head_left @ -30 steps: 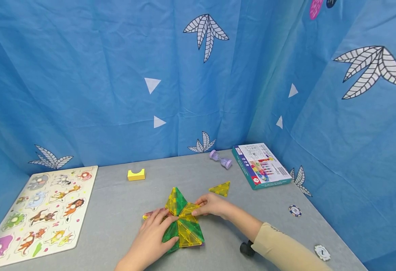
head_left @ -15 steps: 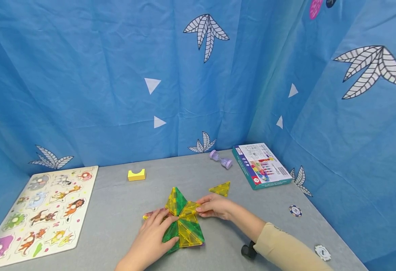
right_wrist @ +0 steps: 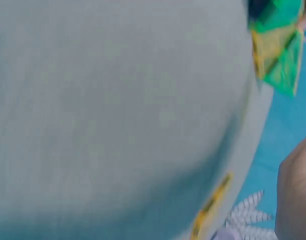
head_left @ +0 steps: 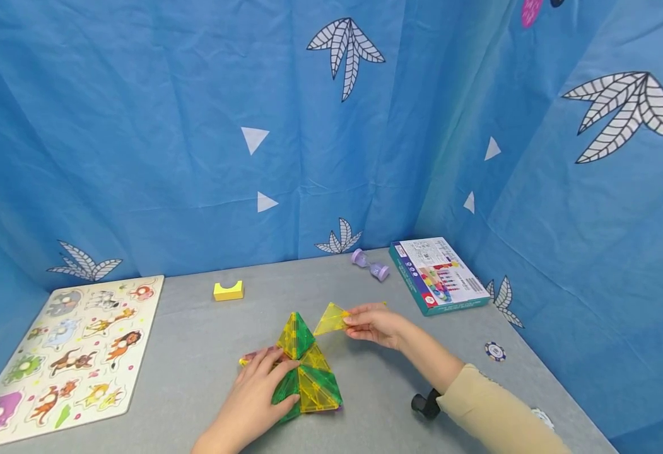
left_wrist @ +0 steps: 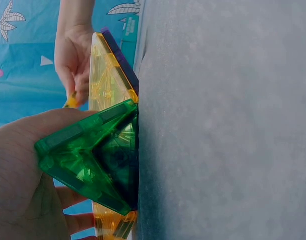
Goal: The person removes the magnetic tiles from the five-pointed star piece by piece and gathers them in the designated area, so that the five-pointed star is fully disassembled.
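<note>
A star-like structure of translucent magnetic tiles (head_left: 294, 337) in green, yellow and reddish stands on the grey table. Spread across its near left side, my left hand (head_left: 254, 400) rests on it, with thumb and fingers either side of a jutting green part (left_wrist: 82, 155). To the structure's right, my right hand (head_left: 376, 323) pinches a yellow triangular magnetic tile (head_left: 329, 320) by one corner. That tile is raised, its lower left tip close to the structure; I cannot tell whether they touch. Behind the right hand, another yellow triangular tile (head_left: 385, 304) is almost wholly hidden.
An animal peg puzzle board (head_left: 89, 347) lies at left. Towards the back are a yellow arch block (head_left: 228, 292), a purple sand timer (head_left: 369, 265) and a boxed game (head_left: 441, 275). Poker chips (head_left: 494, 351) lie near the right edge. Blue curtains (head_left: 195, 157) hang behind and at right.
The right hand has drawn a yellow triangular tile away from the structure's right side, upward and rightward. The left hand has stayed in place. The loose yellow tile is now mostly covered.
</note>
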{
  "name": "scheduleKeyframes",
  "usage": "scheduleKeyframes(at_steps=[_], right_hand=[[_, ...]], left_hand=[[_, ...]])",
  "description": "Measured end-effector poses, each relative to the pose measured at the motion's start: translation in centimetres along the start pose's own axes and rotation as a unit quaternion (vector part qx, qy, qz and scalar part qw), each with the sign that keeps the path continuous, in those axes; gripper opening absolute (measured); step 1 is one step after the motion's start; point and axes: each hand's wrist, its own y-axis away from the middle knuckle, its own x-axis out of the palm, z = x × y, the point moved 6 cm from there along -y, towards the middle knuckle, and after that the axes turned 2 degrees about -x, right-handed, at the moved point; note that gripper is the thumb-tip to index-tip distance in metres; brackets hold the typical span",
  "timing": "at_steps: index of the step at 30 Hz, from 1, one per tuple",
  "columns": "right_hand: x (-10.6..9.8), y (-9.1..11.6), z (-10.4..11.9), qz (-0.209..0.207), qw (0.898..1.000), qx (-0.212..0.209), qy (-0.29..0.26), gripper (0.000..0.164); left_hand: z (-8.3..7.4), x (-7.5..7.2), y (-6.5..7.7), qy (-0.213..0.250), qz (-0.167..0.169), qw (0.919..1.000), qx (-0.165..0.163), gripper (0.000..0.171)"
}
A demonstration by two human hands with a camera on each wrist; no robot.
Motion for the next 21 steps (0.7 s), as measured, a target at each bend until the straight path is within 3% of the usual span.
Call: scheduleKeyframes(at_steps=[7,14,21], right_hand=[[-5.2,2.1,0.6,-0.042,0.999,0.001,0.003,0.049],[-11.0,3.7,-0.8,-0.094,0.993,0.014,0.077,0.042],[-12.9,3.9,-1.8,-0.124,0.983,0.036,0.131,0.037]], left_hand=[[-0.1,-0.1,0.1,0.005,-0.005,1.0,0.004,0.047],[-0.2,-0.2,0.2,0.004,-0.006,1.0,0.007,0.047],[-0.2,-0.3,0.1,0.004,-0.003,1.0,0.004,0.047]])
